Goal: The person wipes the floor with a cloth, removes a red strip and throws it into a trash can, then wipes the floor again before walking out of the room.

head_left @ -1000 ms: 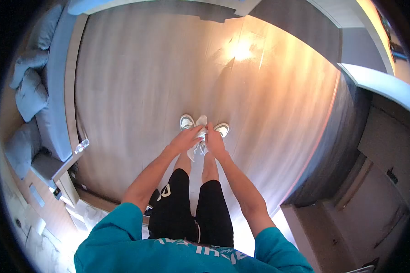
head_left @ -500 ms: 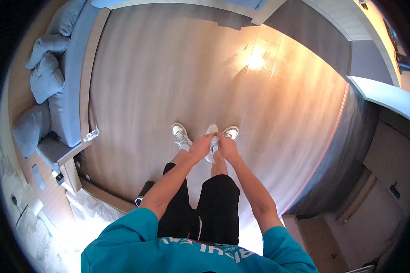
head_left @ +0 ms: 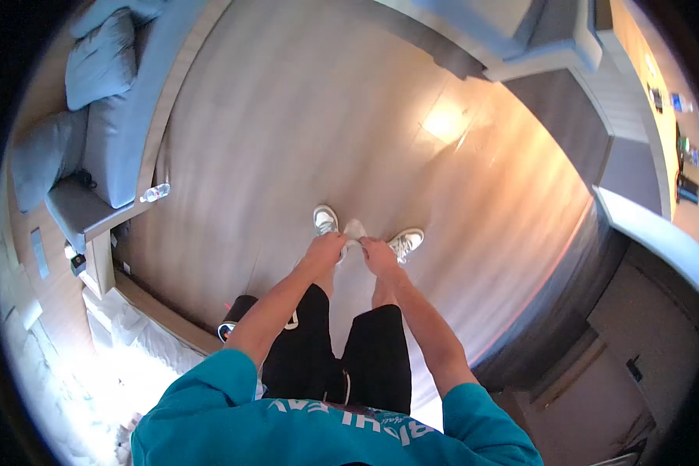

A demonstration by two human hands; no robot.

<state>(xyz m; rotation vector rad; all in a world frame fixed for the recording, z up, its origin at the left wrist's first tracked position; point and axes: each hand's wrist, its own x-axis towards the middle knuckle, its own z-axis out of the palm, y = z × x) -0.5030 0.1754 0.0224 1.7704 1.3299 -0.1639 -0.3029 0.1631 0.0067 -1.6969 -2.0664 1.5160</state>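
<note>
A small, thin whitish piece (head_left: pixel 355 231), soft like a plastic bag, is stretched between my two hands in front of my legs; its exact kind is hard to make out. My left hand (head_left: pixel 326 250) pinches its left side with closed fingers. On the other side, my right hand (head_left: pixel 377 254) grips its right edge, fingers closed as well. Below the hands, my white sneakers stand apart on the floor, the left shoe (head_left: pixel 325 220) and the right shoe (head_left: pixel 406 242).
Wood-look floor (head_left: pixel 287 132) spreads ahead. A blue-grey sofa (head_left: pixel 113 147) with cushions (head_left: pixel 101 62) lines the left, a clear bottle (head_left: pixel 155 193) on its edge. Behind my left arm is a dark cylindrical object (head_left: pixel 239 309). A shelf with small items (head_left: pixel 685 147) stands at right.
My hands have moved slightly apart, and the white piece now spans the gap between them. My feet stand wider, and the view has turned and shifted.
</note>
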